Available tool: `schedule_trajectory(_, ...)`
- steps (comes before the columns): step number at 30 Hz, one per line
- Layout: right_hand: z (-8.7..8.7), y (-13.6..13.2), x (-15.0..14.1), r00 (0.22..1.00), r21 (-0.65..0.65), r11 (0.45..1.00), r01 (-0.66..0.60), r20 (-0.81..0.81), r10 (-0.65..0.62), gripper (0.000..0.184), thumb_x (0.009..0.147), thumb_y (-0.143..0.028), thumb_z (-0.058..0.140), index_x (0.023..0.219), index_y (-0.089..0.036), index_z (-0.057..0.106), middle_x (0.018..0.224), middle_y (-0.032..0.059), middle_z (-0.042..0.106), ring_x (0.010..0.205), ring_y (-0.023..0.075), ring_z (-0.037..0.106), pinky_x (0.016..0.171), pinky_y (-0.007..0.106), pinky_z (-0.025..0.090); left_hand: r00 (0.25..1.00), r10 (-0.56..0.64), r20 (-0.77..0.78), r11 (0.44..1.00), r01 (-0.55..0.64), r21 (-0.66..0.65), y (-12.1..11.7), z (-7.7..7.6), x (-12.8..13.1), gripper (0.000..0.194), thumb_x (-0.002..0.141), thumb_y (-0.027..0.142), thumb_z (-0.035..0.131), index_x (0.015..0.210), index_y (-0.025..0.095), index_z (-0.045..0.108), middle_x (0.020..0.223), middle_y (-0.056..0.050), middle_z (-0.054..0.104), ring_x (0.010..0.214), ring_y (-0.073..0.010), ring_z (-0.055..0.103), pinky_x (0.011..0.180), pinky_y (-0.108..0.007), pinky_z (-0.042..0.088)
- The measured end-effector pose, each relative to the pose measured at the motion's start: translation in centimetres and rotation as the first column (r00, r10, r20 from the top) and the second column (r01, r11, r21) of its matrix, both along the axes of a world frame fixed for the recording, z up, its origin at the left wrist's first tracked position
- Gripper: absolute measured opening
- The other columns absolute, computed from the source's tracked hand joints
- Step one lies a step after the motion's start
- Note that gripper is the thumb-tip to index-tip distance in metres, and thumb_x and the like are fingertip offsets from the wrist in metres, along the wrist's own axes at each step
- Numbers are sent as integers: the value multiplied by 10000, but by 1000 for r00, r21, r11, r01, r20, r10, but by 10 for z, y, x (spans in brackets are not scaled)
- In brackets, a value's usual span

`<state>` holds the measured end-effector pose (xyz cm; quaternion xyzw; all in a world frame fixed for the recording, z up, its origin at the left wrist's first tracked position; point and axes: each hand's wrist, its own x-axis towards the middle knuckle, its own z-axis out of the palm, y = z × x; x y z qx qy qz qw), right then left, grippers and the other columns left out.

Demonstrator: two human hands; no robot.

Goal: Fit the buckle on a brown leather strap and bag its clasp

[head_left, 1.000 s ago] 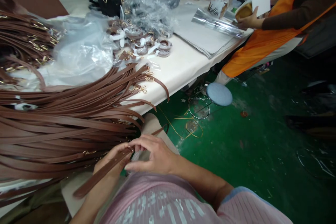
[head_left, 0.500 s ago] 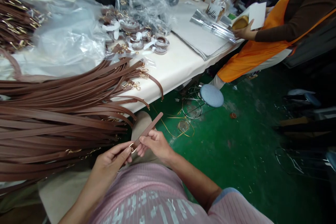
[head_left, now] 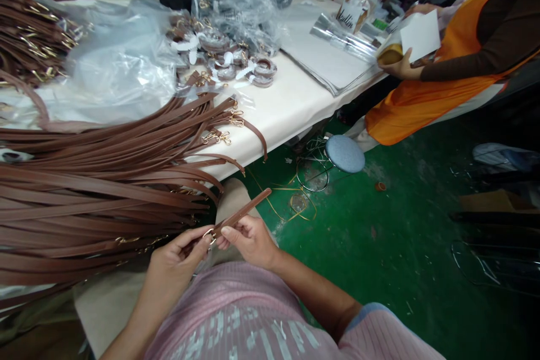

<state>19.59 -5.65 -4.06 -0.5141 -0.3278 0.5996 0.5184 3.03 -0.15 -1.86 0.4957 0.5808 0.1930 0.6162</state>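
Head view: strap [head_left: 248, 206] at buckle [head_left: 210, 234], beside the table [head_left: 291, 115].
Left grip [head_left: 172, 261] pinches buckle, right grip [head_left: 256, 243] pinches strap; moving either calls for steadiness.

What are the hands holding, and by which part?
A brown strap: the left hand pinches it at the buckle, the right hand just beyond, its tip sticking out free.

Green floor [head_left: 358, 247] was littered with scraps, blue-topped round stool [head_left: 345, 153] stood near the white-covered table [head_left: 291, 107], and the room's right side was dark.
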Motion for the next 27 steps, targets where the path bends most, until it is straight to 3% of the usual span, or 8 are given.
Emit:
schedule_trajectory(4, 8, -5, 0, 925, 204, 978, -48, 379, -34, 277, 931, -389, 562, 927, -146, 697, 897, 78, 730, 833, 162, 677, 813, 302, 551, 998, -22, -51, 972, 33, 231, -12, -8, -1, 447, 793, 551, 680, 1068, 200, 712, 1027, -65, 720, 904, -224, 638, 880, -353, 476)
schedule_trajectory(7, 10, -11, -3, 857, 312, 947, -76, 507, -98, 253, 955, -339, 533, 956, -158, 710, 939, 81, 741, 892, 163, 682, 861, 295, 540, 998, -18, -66, 927, 41, 374, -23, -11, 0, 341, 859, 477, 646, 1082, 226, 702, 1087, -57, 705, 992, -228, 640, 965, -362, 450)
schedule_trajectory(16, -10, -29, -10, 686, 504, 818, -277, 700, -198, 233, 967, -256, 461, 1082, -130, 619, 901, 136, 725, 811, 190, 680, 748, 317, 567, 996, 66, -60, 921, -37, 387, -39, -6, 4, 309, 806, 459, 690, 997, 222, 743, 1039, -50, 740, 908, -225, 681, 918, -335, 519)
schedule_trajectory(19, -16, -34, -12, 671, 506, 807, -304, 715, -196, 244, 955, -238, 443, 1124, -128, 580, 908, 144, 716, 802, 199, 676, 736, 321, 559, 988, 114, -106, 947, -76, 311, -42, -4, 7, 390, 765, 511, 696, 1009, 211, 747, 1011, -55, 759, 883, -239, 699, 876, -337, 553)
schedule_trajectory(22, -16, -36, -15, 631, 512, 791, -335, 745, -216, 222, 942, -231, 453, 1087, -121, 581, 831, 117, 695, 737, 186, 653, 681, 293, 535, 986, 139, -95, 983, -126, 130, -43, -5, 9, 504, 718, 580, 714, 1048, 201, 750, 1042, -69, 764, 898, -253, 705, 865, -344, 569)
schedule_trajectory(27, -9, -34, -19, 367, 390, 829, -400, 897, -245, 253, 933, -154, 387, 995, -114, 629, 694, 65, 645, 615, 173, 579, 556, 297, 451, 987, 130, 95, 990, -125, -61, -37, -13, 4, 516, 763, 565, 718, 1117, 190, 735, 1196, -77, 720, 1150, -249, 625, 1025, -312, 474)
